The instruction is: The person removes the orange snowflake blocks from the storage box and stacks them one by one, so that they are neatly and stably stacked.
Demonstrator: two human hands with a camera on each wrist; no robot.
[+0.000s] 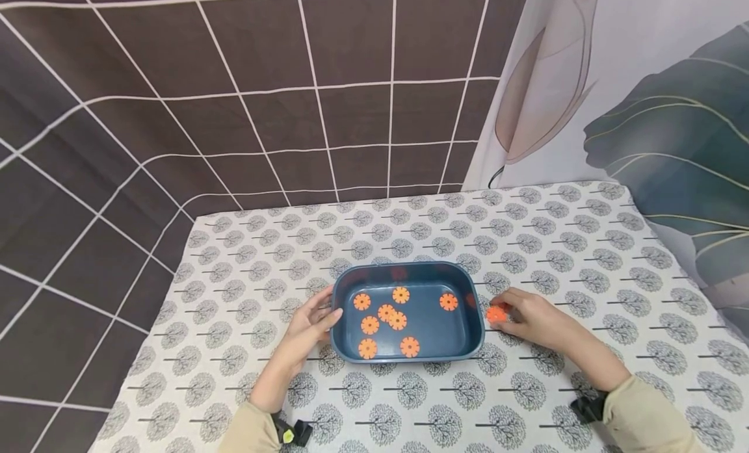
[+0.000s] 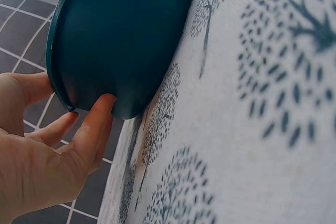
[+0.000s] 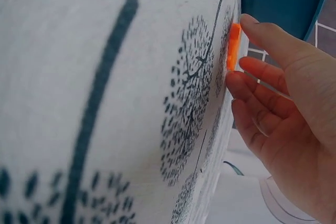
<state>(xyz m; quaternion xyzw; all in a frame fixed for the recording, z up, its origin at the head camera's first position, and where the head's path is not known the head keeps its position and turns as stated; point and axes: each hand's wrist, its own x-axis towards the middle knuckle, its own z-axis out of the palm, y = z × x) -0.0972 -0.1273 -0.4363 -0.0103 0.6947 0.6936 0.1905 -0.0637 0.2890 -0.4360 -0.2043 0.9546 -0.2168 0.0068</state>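
A dark blue plastic tub (image 1: 409, 361) with rounded corners stands on the table. Several orange notched discs (image 1: 448, 301), like flat flowers with a small centre hole, lie on its floor, two of them overlapping. My left hand (image 1: 304, 333) grips the tub's left end, thumb at the rim and fingers against the outer wall (image 2: 126, 30). Just outside the right end, my right hand (image 1: 529, 316) pinches another orange notched disc (image 1: 497, 314) by its edges. In the right wrist view this disc (image 3: 233, 46) shows edge-on, close over the cloth, between thumb and fingertips.
A white cloth (image 1: 386, 401) printed with grey trees covers the table. Behind and to the left hangs a dark curtain (image 1: 351, 121) with white grid lines. A pale leaf-patterned curtain (image 1: 643, 147) hangs at the right. Each wrist wears a black strap (image 1: 588, 407).
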